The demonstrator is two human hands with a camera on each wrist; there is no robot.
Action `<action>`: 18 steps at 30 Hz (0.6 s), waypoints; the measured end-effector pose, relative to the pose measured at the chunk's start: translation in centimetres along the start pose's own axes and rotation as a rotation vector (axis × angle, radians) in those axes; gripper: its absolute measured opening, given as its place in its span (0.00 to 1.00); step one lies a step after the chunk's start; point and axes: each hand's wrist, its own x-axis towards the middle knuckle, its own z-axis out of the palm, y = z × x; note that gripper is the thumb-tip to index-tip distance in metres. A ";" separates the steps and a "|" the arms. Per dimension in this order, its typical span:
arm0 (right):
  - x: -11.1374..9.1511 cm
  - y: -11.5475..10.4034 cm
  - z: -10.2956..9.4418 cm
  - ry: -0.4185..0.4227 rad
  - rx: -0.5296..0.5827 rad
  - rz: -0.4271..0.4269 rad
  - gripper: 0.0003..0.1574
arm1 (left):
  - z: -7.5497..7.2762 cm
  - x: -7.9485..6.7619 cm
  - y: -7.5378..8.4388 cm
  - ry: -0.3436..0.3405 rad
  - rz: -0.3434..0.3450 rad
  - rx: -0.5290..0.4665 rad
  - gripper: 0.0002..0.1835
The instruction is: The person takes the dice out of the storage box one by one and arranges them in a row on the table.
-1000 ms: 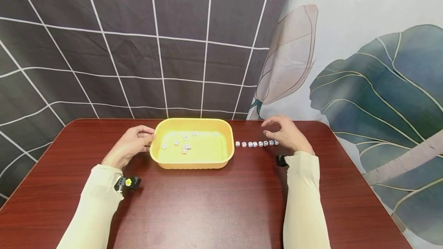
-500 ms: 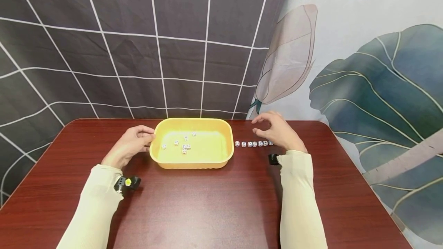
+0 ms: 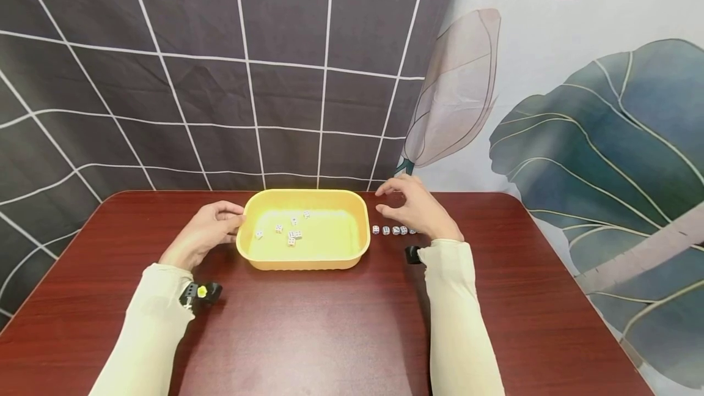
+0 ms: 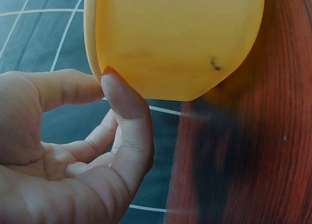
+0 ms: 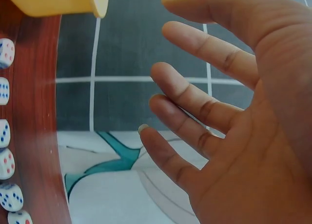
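My left hand pinches the left rim of a yellow plastic tub between thumb and forefinger. The left wrist view shows the thumb against the tub's outer wall. Several small white dice lie scattered inside the tub. To its right, more dice stand in a row on the table, partly hidden behind my right hand. That hand hovers over the row with its fingers apart and nothing held. Red and blue dots show on the row's dice in the right wrist view.
The tub and dice are on a dark red wooden table, near its back edge. Behind it hangs a dark grey cloth with white grid lines. A white cloth with leaf patterns hangs at the right.
My right hand has moved left along the row of dice towards the tub, its fingers still apart. The left hand stays at the tub's rim.
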 end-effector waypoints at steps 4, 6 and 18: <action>0.3 -0.5 0.5 0.000 -0.001 -0.009 0.16 | -0.1 -0.1 -0.1 -0.010 0.013 -0.013 0.22; 0.4 -0.6 0.6 0.003 -0.007 -0.023 0.16 | -0.1 -0.1 -0.1 -0.012 0.014 -0.013 0.22; 1.3 -2.0 2.0 -0.037 -0.019 -0.106 0.18 | -0.1 0.1 -0.2 0.001 -0.002 0.008 0.22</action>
